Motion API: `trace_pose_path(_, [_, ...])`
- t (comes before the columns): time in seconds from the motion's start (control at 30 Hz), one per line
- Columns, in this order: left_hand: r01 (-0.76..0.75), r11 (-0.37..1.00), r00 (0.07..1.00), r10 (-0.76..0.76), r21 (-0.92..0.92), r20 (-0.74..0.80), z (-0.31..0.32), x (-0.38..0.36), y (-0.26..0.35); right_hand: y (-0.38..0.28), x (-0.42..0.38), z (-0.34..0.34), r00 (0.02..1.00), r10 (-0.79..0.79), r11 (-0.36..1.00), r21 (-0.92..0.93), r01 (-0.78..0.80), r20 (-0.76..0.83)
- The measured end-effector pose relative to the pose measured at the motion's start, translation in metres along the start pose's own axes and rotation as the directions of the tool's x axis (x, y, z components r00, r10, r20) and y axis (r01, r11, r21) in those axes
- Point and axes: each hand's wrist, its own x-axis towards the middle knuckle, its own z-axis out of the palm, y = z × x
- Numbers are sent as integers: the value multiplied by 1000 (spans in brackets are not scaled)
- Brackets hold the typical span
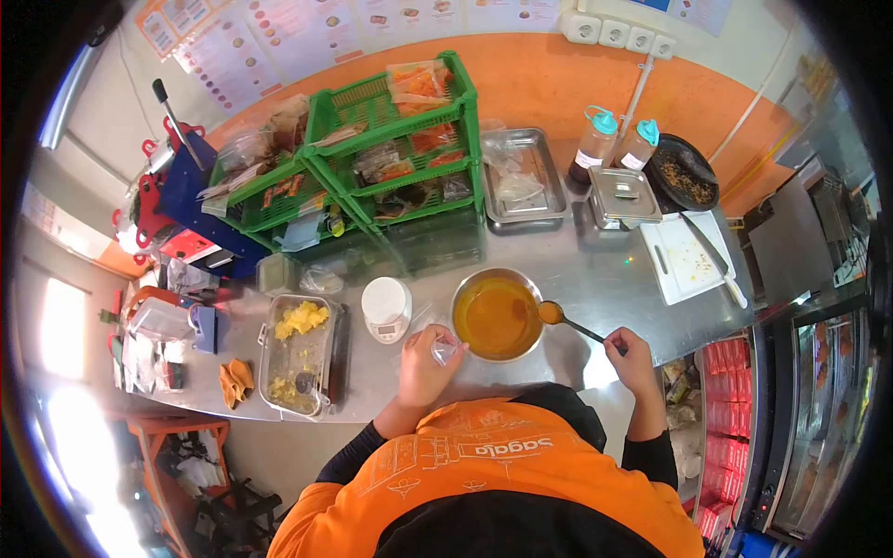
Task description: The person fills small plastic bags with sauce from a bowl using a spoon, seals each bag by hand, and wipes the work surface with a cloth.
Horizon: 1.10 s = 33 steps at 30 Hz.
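Note:
My right hand (630, 357) is closed round the dark handle of a ladle (552, 313). Orange-brown sauce fills the ladle's bowl, which is at the right rim of a steel bowl (456, 339). More of the same sauce (498, 318) lies in that bowl. At the bowl's left side, my left hand (428, 365) holds a small clear plastic bag (446, 350) between its fingers. Just behind my left hand stands a white kitchen scale (386, 310).
To the left, a steel tray (264, 367) holds yellow food. Green stacked crates (472, 139) with packets stand at the back. A knife (714, 253) lies on a white cutting board (672, 288) at the right, near a lidded steel container (626, 197) and two bottles (595, 139).

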Motion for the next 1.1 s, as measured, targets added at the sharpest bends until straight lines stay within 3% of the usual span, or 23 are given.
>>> trace_pose_path(0.13, [-11,999,1000,11,38,16,2,4,0,-6,0,-11,999,22,1000,-11,-22,-33])
trace_pose_path(0.33, [-21,998,997,17,60,72,15,19,-9,-39,3,-17,997,59,992,107,-63,46])
trace_pose_path(0.53, [-14,995,995,23,-99,94,31,47,4,-89,7,-13,990,-53,967,254,18,130])
trace_pose_path(0.73, [24,990,997,-14,-138,72,39,59,16,-131,8,-18,979,-123,968,236,82,165])
trace_pose_path(1.1, [73,967,996,-58,-246,69,28,73,50,-183,5,-28,936,-351,936,41,350,34])
